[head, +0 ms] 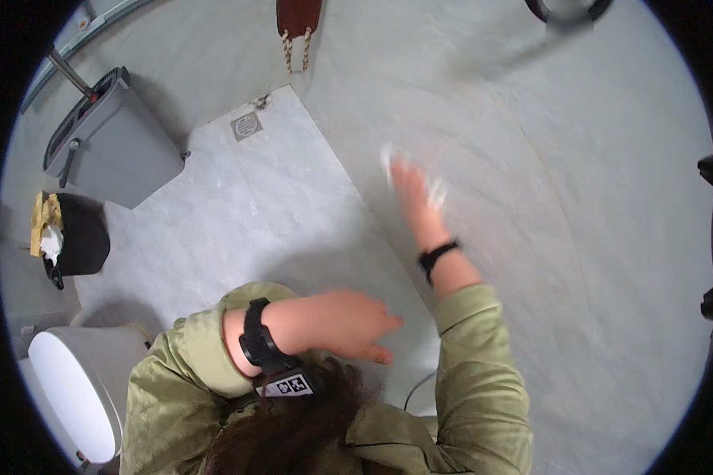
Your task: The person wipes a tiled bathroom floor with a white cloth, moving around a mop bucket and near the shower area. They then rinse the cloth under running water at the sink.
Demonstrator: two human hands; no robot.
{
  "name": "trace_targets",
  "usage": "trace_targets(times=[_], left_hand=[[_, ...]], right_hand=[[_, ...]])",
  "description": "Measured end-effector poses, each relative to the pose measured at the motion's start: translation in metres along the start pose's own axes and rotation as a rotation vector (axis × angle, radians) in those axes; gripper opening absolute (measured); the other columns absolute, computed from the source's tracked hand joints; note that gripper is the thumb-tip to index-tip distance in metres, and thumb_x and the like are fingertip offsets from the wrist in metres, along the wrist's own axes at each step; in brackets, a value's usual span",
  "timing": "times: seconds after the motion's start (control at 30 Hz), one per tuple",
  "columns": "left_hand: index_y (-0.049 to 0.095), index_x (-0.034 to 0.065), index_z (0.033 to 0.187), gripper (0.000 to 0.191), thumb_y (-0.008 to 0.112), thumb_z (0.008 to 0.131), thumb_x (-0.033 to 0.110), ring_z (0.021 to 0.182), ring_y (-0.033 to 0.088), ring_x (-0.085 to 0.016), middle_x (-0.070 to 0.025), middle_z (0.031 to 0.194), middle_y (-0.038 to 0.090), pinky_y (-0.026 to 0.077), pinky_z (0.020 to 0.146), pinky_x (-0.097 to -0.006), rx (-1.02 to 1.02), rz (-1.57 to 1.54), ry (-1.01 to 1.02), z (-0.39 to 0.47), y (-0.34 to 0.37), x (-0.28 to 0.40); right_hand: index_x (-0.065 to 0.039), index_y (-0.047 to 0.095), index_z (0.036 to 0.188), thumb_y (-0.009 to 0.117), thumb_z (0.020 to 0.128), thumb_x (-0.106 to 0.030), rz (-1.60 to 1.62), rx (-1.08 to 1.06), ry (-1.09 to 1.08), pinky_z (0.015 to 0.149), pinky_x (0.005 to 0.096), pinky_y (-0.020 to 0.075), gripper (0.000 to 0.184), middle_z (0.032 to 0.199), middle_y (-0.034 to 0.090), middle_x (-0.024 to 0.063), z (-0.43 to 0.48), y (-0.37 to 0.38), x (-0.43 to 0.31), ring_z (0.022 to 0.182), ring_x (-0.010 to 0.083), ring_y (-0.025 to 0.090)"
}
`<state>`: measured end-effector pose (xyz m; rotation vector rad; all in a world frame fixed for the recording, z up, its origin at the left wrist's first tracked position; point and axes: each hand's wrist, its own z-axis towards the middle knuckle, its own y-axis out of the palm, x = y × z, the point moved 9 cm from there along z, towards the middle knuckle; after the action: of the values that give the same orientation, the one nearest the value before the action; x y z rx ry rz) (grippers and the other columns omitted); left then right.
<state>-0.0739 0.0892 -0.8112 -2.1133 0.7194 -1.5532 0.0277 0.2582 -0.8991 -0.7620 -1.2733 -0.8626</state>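
Note:
My right hand is stretched forward over a grey wall panel, blurred by motion. Crumpled white material, probably a tissue or a thin wipe, shows on both sides of its fingers. The blur hides how far it touches the panel. Close to my chest is my left hand, bent inward with thumb and forefinger apart. Nothing shows in it, though its palm is hidden. A black strap with a printed marker tag circles the left wrist, and a black band the right.
A grey mop bucket stands left beside a floor drain with a dark hair clump. Nearer are a black waste bin holding crumpled packaging and a white toilet. A dark red item with cord loops hangs above.

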Motion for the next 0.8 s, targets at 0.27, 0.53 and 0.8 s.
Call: trace_targets(times=[0.27,0.53,0.8], left_hand=[[0.062,0.0008,0.080,0.060,0.045,0.089,0.057,0.073,0.059,-0.031,-0.0151,0.072,0.059,0.045,0.065,-0.0425,-0.470,-0.026,0.049,0.050,0.012,-0.058],[0.069,0.0044,0.086,0.056,0.060,0.079,0.059,0.073,0.061,-0.025,-0.0101,0.077,0.066,0.046,0.070,-0.0385,-0.333,-0.251,-0.164,0.078,0.005,-0.133],[0.067,0.0048,0.085,0.058,0.055,0.080,0.062,0.076,0.057,-0.022,-0.0053,0.081,0.064,0.045,0.072,-0.0350,-0.501,-0.412,-0.221,0.054,-0.010,-0.174]], right_hand=[[-0.001,0.027,0.144,0.038,0.089,-0.018,0.491,-0.171,-0.049,0.112,0.0397,0.0216,0.058,0.151,0.024,0.0111,0.019,0.014,-0.026,0.137,0.0264,0.027],[-0.006,0.032,0.143,0.042,0.084,-0.013,0.538,0.143,0.537,0.106,0.0398,0.0297,0.059,0.146,0.034,0.0110,0.234,0.039,0.215,0.131,0.0241,0.036],[-0.003,0.022,0.145,0.037,0.087,-0.013,0.639,-0.526,-0.510,0.112,0.0353,0.0166,0.061,0.153,0.020,0.0054,0.073,0.016,-0.122,0.140,0.0216,0.018]])
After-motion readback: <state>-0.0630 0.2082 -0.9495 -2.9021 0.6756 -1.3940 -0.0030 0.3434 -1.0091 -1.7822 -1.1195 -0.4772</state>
